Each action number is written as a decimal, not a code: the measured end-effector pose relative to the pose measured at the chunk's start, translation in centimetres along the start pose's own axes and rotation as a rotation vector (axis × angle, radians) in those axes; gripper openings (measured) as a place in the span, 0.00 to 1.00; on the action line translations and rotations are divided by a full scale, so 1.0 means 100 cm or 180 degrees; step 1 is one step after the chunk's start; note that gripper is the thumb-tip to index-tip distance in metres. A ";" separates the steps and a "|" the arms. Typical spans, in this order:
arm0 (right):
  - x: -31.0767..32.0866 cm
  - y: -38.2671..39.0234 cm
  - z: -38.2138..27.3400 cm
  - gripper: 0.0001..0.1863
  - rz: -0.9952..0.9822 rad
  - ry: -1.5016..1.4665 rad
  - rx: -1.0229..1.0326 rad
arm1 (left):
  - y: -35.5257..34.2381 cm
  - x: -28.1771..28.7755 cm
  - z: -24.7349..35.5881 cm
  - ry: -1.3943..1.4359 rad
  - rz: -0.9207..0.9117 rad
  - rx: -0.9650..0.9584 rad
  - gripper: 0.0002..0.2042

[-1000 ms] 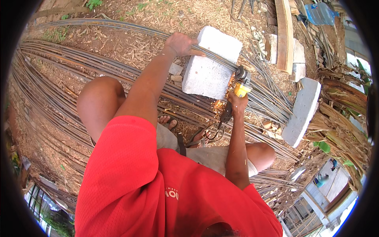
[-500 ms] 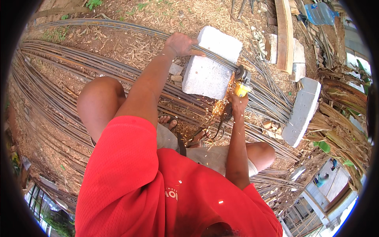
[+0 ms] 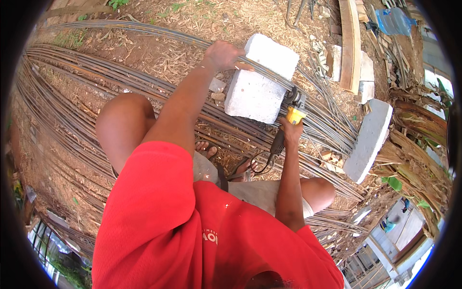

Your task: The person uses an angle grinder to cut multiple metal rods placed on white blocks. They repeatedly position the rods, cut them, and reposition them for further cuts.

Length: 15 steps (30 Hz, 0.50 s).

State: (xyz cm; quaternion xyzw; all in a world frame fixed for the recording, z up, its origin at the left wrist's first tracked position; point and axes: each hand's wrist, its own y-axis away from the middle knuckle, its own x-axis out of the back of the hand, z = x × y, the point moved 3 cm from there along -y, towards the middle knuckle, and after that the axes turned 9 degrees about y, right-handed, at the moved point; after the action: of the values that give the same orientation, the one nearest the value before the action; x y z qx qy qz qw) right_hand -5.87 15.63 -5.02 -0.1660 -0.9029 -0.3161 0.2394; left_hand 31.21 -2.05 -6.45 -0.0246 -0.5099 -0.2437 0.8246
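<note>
Gripping the angle grinder (image 3: pixel 290 113), my right hand (image 3: pixel 290 136) hides its handle; my left hand (image 3: pixel 222 54) clasps a steel rod (image 3: pixel 269 77) on the concrete block (image 3: pixel 257 91); the disc is unclear.

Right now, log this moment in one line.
left hand: holds steel rod on concrete block | right hand: grips angle grinder at rod
</note>
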 end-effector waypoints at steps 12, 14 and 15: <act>0.144 0.051 -0.102 0.11 0.0661 -0.1949 0.0110 | -0.003 0.005 0.006 -0.0103 -0.0050 0.0051 0.50; 0.186 0.070 -0.112 0.10 0.0813 -0.2030 0.0106 | -0.003 0.010 0.010 -0.0147 -0.0147 0.0201 0.51; 0.206 0.078 -0.115 0.12 0.0898 -0.2232 0.0151 | -0.003 0.012 0.013 -0.0174 -0.0186 0.0275 0.52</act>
State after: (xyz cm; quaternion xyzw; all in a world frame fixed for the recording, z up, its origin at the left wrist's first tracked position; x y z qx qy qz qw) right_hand -15.74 17.01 17.78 -0.3813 -0.9053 -0.1830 -0.0392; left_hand 30.47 -2.35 -4.85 0.0191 -0.5428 -0.2447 0.8032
